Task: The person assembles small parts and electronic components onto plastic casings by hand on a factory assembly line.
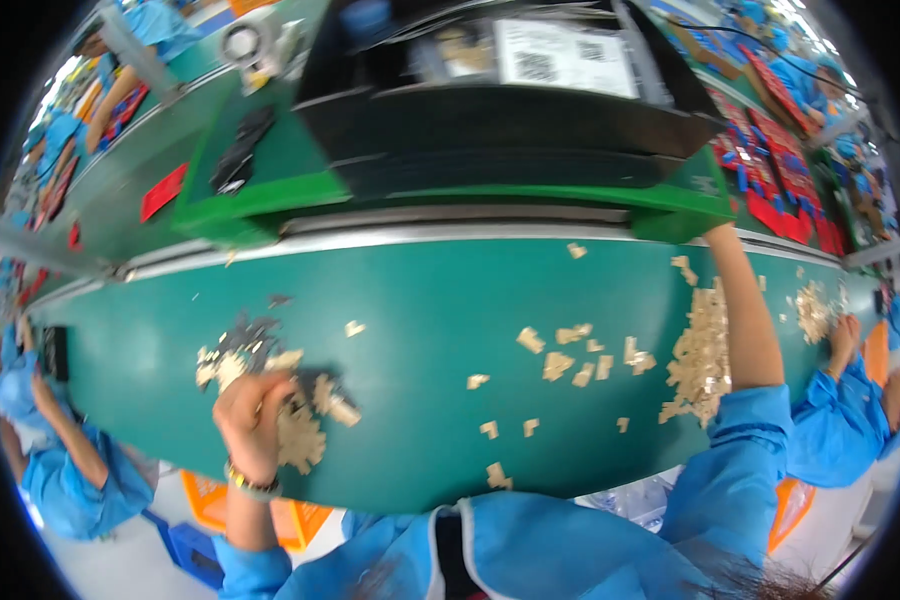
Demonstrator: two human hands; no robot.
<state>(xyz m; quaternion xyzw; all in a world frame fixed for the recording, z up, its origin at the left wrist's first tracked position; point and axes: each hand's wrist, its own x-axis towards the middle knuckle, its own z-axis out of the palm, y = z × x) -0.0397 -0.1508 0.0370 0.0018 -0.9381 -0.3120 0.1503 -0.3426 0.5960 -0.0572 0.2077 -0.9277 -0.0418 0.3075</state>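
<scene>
Under my left hand lay a heap of small tan pieces near the front edge of the green counter. My fingers were curled loosely down onto that heap, touching it; I could not tell whether they gripped any piece. My right arm stretched far forward past a larger tan pile, its hand hidden behind a green ledge. Black trays stood beyond. Blue-sleeved co-workers worked alongside.
</scene>
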